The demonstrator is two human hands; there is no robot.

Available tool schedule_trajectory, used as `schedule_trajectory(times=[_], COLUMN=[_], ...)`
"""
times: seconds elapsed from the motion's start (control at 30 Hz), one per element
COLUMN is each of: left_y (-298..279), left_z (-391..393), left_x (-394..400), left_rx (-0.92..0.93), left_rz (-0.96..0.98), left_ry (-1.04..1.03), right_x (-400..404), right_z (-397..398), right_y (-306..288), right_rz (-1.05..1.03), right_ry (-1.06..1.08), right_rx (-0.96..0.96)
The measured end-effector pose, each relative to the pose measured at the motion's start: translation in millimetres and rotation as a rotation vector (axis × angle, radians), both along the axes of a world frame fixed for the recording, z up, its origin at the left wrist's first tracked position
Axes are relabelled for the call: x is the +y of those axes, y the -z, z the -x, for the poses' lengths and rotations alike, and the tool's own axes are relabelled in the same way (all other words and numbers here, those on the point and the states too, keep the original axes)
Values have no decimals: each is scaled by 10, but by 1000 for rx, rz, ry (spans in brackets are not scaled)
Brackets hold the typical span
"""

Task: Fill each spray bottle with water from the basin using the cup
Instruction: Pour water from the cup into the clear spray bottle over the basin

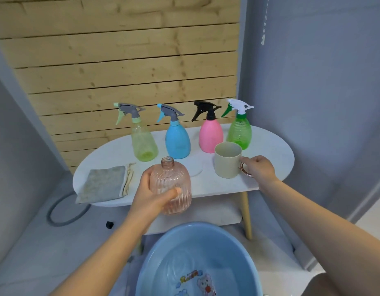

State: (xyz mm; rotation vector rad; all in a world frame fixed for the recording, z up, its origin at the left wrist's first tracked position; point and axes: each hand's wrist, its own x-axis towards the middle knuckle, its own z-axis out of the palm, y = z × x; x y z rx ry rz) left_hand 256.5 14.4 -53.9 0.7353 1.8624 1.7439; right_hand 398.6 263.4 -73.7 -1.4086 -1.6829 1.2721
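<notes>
Count: five bottles, one cup, one basin, one cloth, one bench.

The cloth [103,183], grey and folded, lies at the left end of the white oval bench [276,152].

Four bottles stand upright in a row at the back of the bench, each with a trigger head fitted. Left to right: yellow bottle [143,142], translucent, grey-and-green head; blue bottle [177,139], opaque, grey-and-blue head; pink bottle [210,135], opaque, black head; green bottle [239,133], translucent and ribbed, white-and-green head.

The fifth, the clear bottle [171,186], is pale pink, ribbed, with an open threaded neck and no head. The left hand [151,194] grips it round the body, upright, in front of the bench edge and above the basin.

The cup [227,160], beige, stands on the bench before the pink and green bottles. The right hand [258,168] grips its metal handle.

The basin [155,253], light blue, sits below the bench at bottom centre and holds water; a cartoon print shows on its base.
</notes>
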Motion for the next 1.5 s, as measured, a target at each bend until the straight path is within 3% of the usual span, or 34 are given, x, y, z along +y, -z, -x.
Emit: schedule_trajectory(times=[0.23,0.4,0.53,0.6,0.73,0.8,0.9,1.07,1.2,1.33,1.5], left_y=[64,100,112,150,187,227,274,327,351,338,322], left_z=[9,40,118,204,337,430,524,597,582,518,406], left_x=[-110,-313,-468,-564,-702,-771,-838,-869,-857,-814,-724], left_rx=[-62,-95,-104,-108,-84,-67,-76,-111,-110,-98,-91], left_rz=[-21,-39,-63,-67,-31,-19,7,-5,6,6,11], left_ry=[9,-29,-77,-110,-137,-156,-178,-153,-123,-103,-79], right_x=[-307,-776,-1076,-1206,-1317,-1339,-1384,-1360,-1353,-1388,-1423], right_z=[106,322,566,754,1099,1356,1614,1783,1775,1577,1132], right_y=[-152,-214,-216,-165,14,144,265,248,210,-197,-697], right_rz=[-413,-283,-124,-182,-526,-725,-841,-901,-734,-399,-223], right_ry=[13,-309,-606,-710,-800,-840,-792,-854,-807,-677,-638], right_rx=[-98,135,162,66,-103,-314,-643,-793,-616,-222,128])
